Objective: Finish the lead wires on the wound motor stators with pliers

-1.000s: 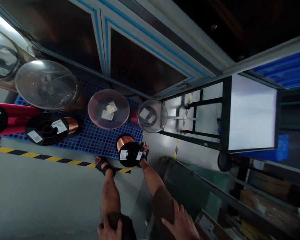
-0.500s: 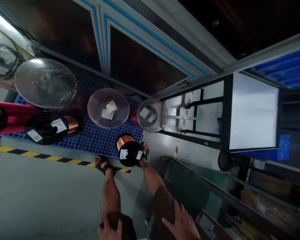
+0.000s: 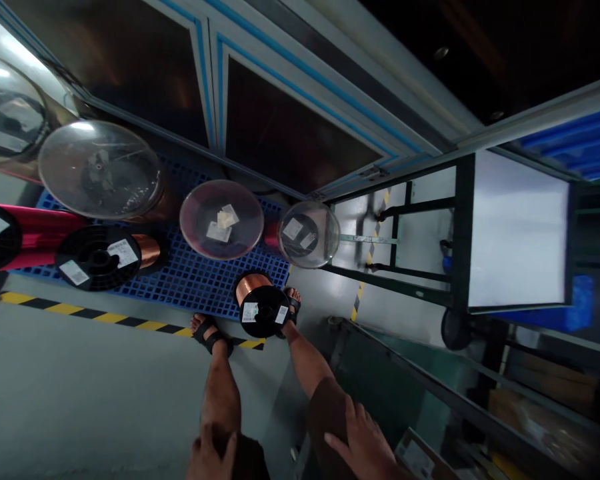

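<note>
My left hand point(image 3: 211, 457) rests on my left knee, fingers spread over the dark shorts. On my right thigh lies my right hand point(image 3: 364, 440), its thumb apart from the fingers. Neither hand holds anything. A spool of copper wire point(image 3: 253, 285) with a black flange and white labels stands between my feet, at the front corner of the blue pallet point(image 3: 200, 283). Further left on the pallet is another black-flanged copper wire spool point(image 3: 150, 250). Behind them stand a pink-tinted clear-flanged spool point(image 3: 245, 227) and a smaller clear-flanged spool point(image 3: 325, 233).
Large clear-flanged spools point(image 3: 70, 170) and a red spool point(image 3: 45, 233) crowd the left. Cabinet doors point(image 3: 300, 127) rise behind the pallet. To my right are a dark green frame point(image 3: 390, 280), a white panel point(image 3: 520, 233) and a cart with boxes point(image 3: 535, 413). Yellow-black tape point(image 3: 105, 318) edges the pallet.
The view has shifted slightly, so the scene sits a little further right and lower. My left hand has slid slightly back along the knee; my right hand stays on the thigh.
</note>
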Motion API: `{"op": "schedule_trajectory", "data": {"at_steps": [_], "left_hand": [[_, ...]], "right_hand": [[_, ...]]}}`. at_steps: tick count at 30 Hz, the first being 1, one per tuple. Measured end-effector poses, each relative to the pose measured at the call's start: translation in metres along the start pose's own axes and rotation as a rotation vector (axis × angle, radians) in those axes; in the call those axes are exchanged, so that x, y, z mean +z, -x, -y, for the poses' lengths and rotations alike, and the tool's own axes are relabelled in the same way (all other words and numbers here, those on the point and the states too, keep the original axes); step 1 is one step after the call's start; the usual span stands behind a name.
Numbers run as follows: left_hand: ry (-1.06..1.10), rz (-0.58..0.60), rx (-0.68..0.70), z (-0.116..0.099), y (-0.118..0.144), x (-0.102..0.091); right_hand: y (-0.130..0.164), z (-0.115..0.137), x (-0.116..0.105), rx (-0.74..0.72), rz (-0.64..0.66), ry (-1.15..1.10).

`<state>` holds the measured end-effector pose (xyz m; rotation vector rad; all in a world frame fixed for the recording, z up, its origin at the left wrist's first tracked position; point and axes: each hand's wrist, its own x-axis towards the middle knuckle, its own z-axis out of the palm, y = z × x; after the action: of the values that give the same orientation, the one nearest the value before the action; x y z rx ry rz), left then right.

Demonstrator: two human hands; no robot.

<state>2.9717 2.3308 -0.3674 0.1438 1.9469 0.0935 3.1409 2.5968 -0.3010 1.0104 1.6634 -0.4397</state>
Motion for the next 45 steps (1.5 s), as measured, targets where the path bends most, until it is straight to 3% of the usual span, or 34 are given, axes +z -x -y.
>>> {"op": "schedule_trajectory", "data": {"at_steps": [2, 4, 6, 8, 10, 13, 17, 24, 29, 37, 45], "left_hand": [[-0.027, -0.252, 0.071, -0.012, -0.036, -0.030], [-0.038, -0.466, 0.253, -0.034, -0.087, -0.072], [-0.054, -0.619, 0.461, -0.064, -0.142, -0.121], [-0.091, -0.703, 0.668, -0.097, -0.190, -0.168], [-0.135, -0.750, 0.830, -0.126, -0.227, -0.202], [-0.184, -0.808, 0.952, -0.149, -0.257, -0.223], [-0.223, -0.860, 0.990, -0.150, -0.269, -0.217], [-0.220, -0.916, 0.978, -0.149, -0.277, -0.211], [-0.208, -0.942, 0.980, -0.150, -0.278, -0.209], [-0.193, -0.976, 1.004, -0.149, -0.282, -0.208], [-0.176, -0.980, 1.009, -0.150, -0.284, -0.206]], "right_hand": [[-0.024, 0.030, -0.036, -0.244, -0.148, -0.077], [-0.059, 0.076, -0.086, -0.550, -0.472, -0.207], [-0.104, 0.132, -0.142, -0.645, -0.613, -0.242], [-0.150, 0.187, -0.197, -0.701, -0.711, -0.255], [-0.192, 0.233, -0.239, -0.765, -0.799, -0.254], [-0.234, 0.279, -0.271, -0.836, -0.962, -0.241], [-0.256, 0.304, -0.266, -0.824, -0.911, -0.249], [-0.259, 0.319, -0.252, -0.770, -0.946, -0.347], [-0.260, 0.322, -0.252, -0.735, -0.972, -0.358], [-0.256, 0.326, -0.260, -0.676, -0.859, -0.463], [-0.258, 0.327, -0.260, -0.644, -0.865, -0.381]]}}
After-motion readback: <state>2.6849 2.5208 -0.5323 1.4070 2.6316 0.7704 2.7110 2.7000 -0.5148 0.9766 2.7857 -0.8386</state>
